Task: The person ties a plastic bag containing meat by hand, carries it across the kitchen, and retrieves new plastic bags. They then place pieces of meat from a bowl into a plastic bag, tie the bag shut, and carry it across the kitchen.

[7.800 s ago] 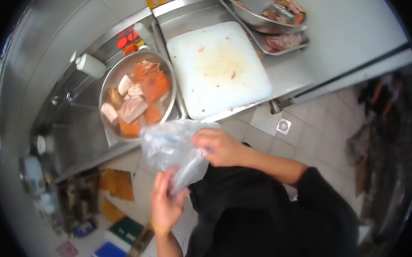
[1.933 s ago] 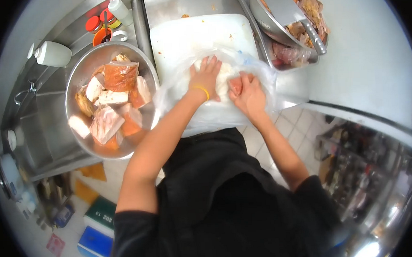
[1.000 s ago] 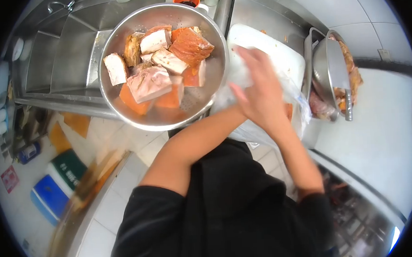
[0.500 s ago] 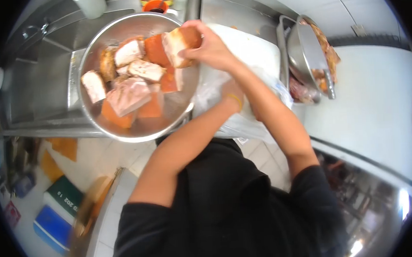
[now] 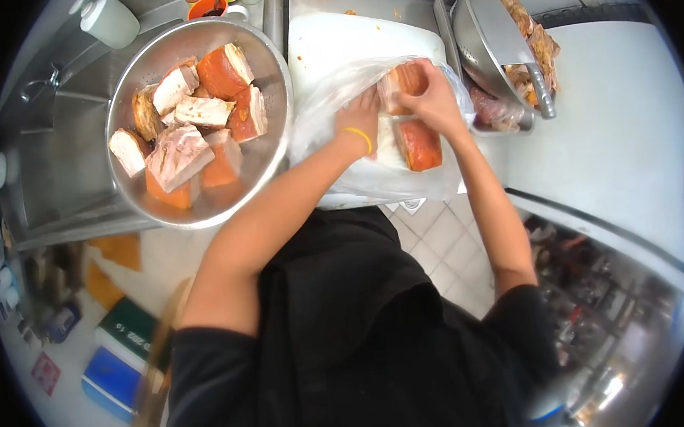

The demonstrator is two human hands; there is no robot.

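Meat block (image 5: 394, 88), partly hidden, is held by right fingers (image 5: 432, 79); whether left fingers (image 5: 366, 106) grip, I cannot tell.

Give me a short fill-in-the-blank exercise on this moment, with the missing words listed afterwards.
1. The thin band around the wrist of the left hand is ____ in colour.
2. Of two orange-skinned meat blocks at the clear plastic bag, the right hand grips the ____ (upper or lower) one.
3. In the picture, the wide round steel bowl stands ____ (left or right) of the white rectangular cutting board.

Missing words: yellow; upper; left.
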